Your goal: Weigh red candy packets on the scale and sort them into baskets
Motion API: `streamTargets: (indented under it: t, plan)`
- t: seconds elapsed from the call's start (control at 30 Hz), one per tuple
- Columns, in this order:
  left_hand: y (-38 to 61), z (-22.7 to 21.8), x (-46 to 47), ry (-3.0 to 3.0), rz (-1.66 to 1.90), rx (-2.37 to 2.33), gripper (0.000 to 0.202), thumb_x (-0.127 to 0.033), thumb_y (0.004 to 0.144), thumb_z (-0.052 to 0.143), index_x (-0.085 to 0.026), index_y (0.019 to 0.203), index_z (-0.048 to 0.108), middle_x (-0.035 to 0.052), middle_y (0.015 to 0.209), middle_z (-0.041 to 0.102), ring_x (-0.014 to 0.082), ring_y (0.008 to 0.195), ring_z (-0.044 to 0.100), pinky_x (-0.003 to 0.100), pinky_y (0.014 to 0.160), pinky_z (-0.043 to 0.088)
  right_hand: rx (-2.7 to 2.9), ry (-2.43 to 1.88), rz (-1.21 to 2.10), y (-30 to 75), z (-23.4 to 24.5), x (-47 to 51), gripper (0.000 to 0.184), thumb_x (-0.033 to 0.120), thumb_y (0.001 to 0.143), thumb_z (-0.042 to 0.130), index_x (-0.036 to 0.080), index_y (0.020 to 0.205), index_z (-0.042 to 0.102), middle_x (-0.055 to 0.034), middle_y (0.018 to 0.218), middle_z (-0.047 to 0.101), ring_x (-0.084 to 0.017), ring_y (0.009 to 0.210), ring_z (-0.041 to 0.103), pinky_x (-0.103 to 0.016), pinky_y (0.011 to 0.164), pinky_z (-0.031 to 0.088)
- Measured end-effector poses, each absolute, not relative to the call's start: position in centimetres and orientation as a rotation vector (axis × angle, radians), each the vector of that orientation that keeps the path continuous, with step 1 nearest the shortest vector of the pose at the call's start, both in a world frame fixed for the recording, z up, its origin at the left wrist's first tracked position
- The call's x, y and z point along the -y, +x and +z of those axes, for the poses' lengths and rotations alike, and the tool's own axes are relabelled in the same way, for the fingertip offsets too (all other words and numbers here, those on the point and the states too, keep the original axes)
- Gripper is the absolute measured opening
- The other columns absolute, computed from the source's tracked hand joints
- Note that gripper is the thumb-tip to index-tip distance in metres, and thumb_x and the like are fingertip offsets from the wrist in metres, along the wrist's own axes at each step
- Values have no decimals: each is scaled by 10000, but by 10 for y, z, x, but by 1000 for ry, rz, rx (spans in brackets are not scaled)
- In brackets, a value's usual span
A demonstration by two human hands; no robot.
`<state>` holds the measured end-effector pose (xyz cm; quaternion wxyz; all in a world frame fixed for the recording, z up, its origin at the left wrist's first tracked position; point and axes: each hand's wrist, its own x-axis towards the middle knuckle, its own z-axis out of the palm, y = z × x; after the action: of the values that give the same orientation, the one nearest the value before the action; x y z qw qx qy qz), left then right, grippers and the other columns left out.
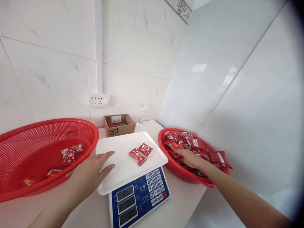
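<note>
Red pkts (197, 144), ctr-right of frame, are being touched, directly below, by R hand (191, 159), the nearer; grip's hidden, can't tell. L hand (93, 169), lower left, is being held open, empty, over scale tray (127, 172).

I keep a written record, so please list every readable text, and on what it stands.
"SF": cardboard box
"志准": blue panel of the scale
"789 456 123 0 .": keypad
Displays: digits too faint to read surely.
Too small or blurred: print on the packets, the box's white label, other panel and key print.
</note>
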<state>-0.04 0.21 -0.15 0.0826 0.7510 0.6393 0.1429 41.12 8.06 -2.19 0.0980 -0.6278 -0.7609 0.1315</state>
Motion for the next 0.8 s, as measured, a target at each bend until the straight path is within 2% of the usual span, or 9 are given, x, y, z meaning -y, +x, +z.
streamTargets:
  t: [0.17,0.43,0.7,0.8]
  plan:
    - [-3,-6,-4,2273,462,-1900,480,-444,887,340,-275,1302,515,63,1180,655,275,1022,631,379,799,506,2079,-1965,283,424,-8,-92,399,224,749,522,199,1139,606,-72,1184,643,-233,1049,607,-349,904,455]
    - [-3,-7,-5,2269,394,-1888,488,-429,893,321,-274,1327,483,66,1182,651,271,1025,626,391,803,497,1926,-1978,111,423,7,-93,321,367,754,564,234,1040,626,-52,1148,662,-240,1038,610,-365,914,453]
    - [-1,0,0,2265,439,-1871,475,-418,899,329,-260,1309,510,77,1181,656,279,1049,616,404,823,501,1851,-1946,-2,409,22,-95,407,441,780,518,223,1116,593,-53,1205,632,-255,1095,578,-389,948,432]
    - [-1,1,1,2270,450,-1879,465,-405,898,351,-261,1311,509,75,1183,656,281,1044,621,408,818,507,1874,-1983,-9,404,26,-95,382,431,785,504,240,1103,598,-45,1211,628,-260,1108,570,-399,948,432]
